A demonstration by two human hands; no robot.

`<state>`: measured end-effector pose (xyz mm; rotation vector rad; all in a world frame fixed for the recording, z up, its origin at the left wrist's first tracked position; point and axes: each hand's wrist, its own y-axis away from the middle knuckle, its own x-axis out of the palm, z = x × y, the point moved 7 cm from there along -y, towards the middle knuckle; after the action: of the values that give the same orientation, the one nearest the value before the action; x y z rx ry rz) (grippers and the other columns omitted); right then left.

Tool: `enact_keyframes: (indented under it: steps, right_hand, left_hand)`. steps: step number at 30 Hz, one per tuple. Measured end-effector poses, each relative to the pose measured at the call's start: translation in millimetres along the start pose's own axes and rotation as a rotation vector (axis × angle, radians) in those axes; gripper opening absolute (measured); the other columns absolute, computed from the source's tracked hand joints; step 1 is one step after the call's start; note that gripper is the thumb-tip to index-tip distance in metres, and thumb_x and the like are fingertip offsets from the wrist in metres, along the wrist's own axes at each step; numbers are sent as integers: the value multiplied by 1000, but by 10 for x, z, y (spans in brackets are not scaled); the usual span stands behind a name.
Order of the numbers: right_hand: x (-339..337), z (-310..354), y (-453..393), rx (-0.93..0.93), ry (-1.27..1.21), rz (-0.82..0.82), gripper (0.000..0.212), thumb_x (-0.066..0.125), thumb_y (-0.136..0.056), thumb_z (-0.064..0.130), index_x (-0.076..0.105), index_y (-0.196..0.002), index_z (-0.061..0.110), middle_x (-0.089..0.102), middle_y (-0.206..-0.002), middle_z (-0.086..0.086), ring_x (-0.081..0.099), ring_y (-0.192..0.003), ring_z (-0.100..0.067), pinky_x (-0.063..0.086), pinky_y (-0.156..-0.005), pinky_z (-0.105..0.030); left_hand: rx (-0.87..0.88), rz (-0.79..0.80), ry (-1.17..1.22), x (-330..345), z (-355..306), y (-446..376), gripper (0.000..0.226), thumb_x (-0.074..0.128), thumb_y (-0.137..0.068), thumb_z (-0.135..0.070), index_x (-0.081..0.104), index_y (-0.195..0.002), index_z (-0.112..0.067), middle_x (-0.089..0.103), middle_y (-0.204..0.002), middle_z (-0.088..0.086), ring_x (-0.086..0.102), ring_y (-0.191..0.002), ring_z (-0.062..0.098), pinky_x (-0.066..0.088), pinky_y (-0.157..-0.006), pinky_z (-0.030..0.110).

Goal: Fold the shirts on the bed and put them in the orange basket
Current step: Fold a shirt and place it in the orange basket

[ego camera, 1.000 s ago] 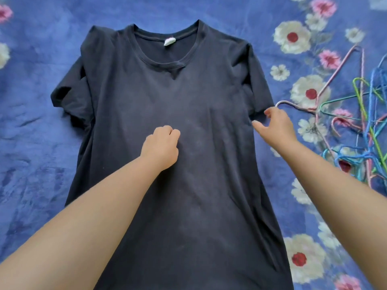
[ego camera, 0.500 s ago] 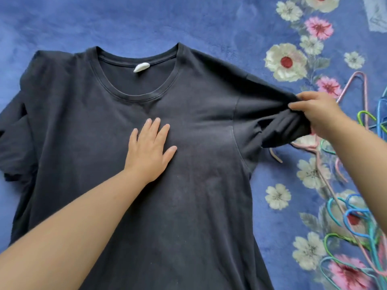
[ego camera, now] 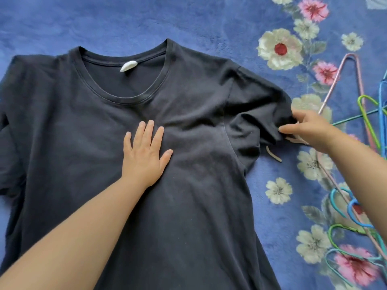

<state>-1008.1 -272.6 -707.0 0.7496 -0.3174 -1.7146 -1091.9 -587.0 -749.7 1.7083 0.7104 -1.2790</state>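
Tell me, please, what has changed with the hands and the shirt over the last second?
The left hand opened from a loose fist and now presses flat on the chest of the dark shirt. The right hand took hold of the sleeve by its end and drew it out sideways. The shirt otherwise lies face up on the blue blanket, hangers untouched.

There is a single view, from a wide-angle camera worn on the person's head. It looks forward and steeply down onto the bed (ego camera: 146, 19), close enough that both forearms enter from the bottom edge and run up into the frame. The shirt (ego camera: 88, 143) fills the left and middle, cut off at the left and bottom edges. The hangers (ego camera: 364, 114) run off the right edge.
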Motion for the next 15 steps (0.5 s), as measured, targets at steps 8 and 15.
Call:
enact_keyframes:
  steps: [8,15]
  right_hand:
    - [-338,886,76,-234,65,-78,9,71,-76,22,64,-74,17,66,-62,13,59,-61,2,45,-60,-6]
    - [-775,492,-54,70,907,-691,32,45,-93,14,50,-119,-5,48,-121,-33,45,-113,-46,38,-89,-46]
  left_hand:
    - [0,-9,-3,29,41,6,64,36,-95,-44,19,-148,-13,8,-156,9,1,-144,25,-3,-112,46]
    - [28,-48,13,53,20,-6,73,22,-85,-50,45,-135,-3,37,-144,20,31,-135,37,13,-105,53]
